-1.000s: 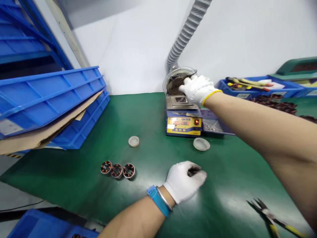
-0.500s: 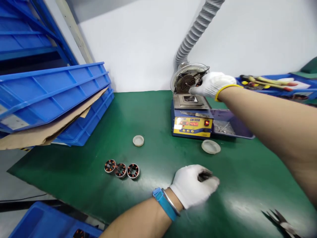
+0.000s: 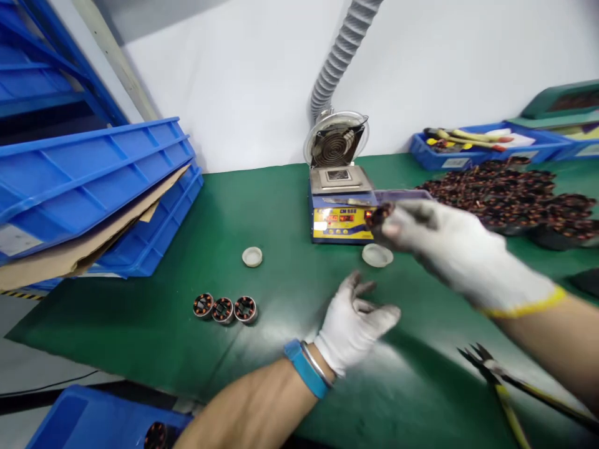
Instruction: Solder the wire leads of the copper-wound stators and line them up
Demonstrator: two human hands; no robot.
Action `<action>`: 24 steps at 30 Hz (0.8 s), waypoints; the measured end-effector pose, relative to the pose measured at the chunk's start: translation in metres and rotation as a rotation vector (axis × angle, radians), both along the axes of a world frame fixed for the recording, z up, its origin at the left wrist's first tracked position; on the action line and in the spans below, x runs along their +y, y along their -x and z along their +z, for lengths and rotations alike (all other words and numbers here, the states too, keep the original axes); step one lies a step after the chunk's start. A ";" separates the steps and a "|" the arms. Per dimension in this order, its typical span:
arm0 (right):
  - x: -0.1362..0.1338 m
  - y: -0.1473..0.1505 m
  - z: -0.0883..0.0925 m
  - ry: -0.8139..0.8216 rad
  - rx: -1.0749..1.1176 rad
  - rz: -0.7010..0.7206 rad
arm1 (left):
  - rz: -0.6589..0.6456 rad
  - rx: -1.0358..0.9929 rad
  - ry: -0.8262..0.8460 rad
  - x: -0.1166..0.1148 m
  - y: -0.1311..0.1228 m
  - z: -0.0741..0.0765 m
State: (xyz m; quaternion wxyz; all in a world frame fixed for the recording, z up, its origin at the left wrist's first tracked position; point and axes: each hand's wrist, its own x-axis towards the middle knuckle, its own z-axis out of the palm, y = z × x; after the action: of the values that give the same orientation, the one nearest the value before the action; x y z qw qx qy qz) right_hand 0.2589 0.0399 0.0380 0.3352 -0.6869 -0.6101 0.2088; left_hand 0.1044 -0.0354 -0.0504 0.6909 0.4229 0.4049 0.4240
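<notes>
My right hand (image 3: 440, 243), in a white glove with a yellow cuff, grips a dark motor stator (image 3: 380, 217) with copper windings, blurred by motion. It hangs in front of a blue and yellow solder pot (image 3: 341, 224) with a lit red display. My left hand (image 3: 358, 321), gloved too, is held over the green table with its fingers apart and nothing in them. Two shallow whitish dishes stand nearby, the right dish (image 3: 377, 255) just beyond my left fingers and the left dish (image 3: 252, 256) farther off. Three stators (image 3: 223, 310) sit in a row on the left.
Stacked blue crates (image 3: 93, 181) with cardboard between them stand at the left. A large pile of stators (image 3: 500, 193) lies at the right, before a blue tool bin (image 3: 440, 159). Pliers (image 3: 491, 368) lie at the front right. A grey duct (image 3: 344, 53) rises behind the solder pot.
My right hand has come back from above the solder pot toward me, carrying the stator. My left hand's fingers have spread apart. The view has shifted right, bringing the stator pile into sight.
</notes>
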 end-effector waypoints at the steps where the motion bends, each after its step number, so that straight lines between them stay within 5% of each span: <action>1: -0.028 0.002 -0.017 0.040 0.148 -0.037 | -0.032 -0.087 -0.006 -0.006 -0.001 0.003; 6: -0.121 0.013 -0.070 0.114 0.188 -0.067 | -0.090 -0.207 -0.087 -0.033 -0.003 0.023; 10: -0.144 -0.018 -0.087 0.002 -0.182 0.059 | -0.110 -0.191 0.048 -0.037 -0.003 0.024; 15: -0.178 -0.086 -0.126 -0.108 -0.697 -0.071 | -0.045 -0.014 0.099 -0.027 -0.003 0.011; 19: -0.209 -0.123 -0.149 0.044 -0.694 -0.023 | 0.009 0.212 0.091 -0.024 -0.004 0.010; 24: -0.214 -0.140 -0.152 0.137 -0.711 0.019 | 0.074 0.328 0.133 -0.022 -0.006 0.015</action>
State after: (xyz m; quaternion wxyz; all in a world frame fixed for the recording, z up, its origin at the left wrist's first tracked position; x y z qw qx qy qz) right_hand 0.3994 -0.1742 -0.1138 0.0534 -0.7318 -0.6794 0.0005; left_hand 0.1101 -0.0576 -0.0350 0.6259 0.4247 0.5547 0.3466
